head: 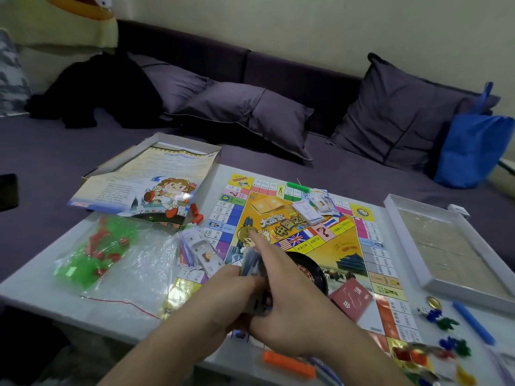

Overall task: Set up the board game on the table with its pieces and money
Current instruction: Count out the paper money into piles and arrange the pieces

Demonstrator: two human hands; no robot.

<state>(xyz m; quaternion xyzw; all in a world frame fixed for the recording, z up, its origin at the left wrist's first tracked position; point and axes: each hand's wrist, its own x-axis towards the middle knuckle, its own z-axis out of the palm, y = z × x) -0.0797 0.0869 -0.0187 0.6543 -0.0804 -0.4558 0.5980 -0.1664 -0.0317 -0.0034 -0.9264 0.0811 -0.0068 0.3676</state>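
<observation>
The colourful game board (345, 246) lies open on the white table (41, 280). Both hands meet over its near left part around a blurred stack of play money (252, 264). My left hand (231, 296) grips the stack from below and my right hand (289, 310) holds it from the right, forefinger stretched out along its top. More money lies fanned at the board's left edge (199, 252) and in a pile near its far side (316, 207). A red card deck (351, 298) and a black round spinner (309, 270), partly hidden by my right hand, sit on the board.
A plastic bag of green and red houses (94, 254) lies at the left. The box lid with instruction sheet (145, 185) sits at the far left, the box tray (448, 246) at the right. Coloured tokens, dice (443, 319), a blue stick and an orange bar (289, 363) lie near the front.
</observation>
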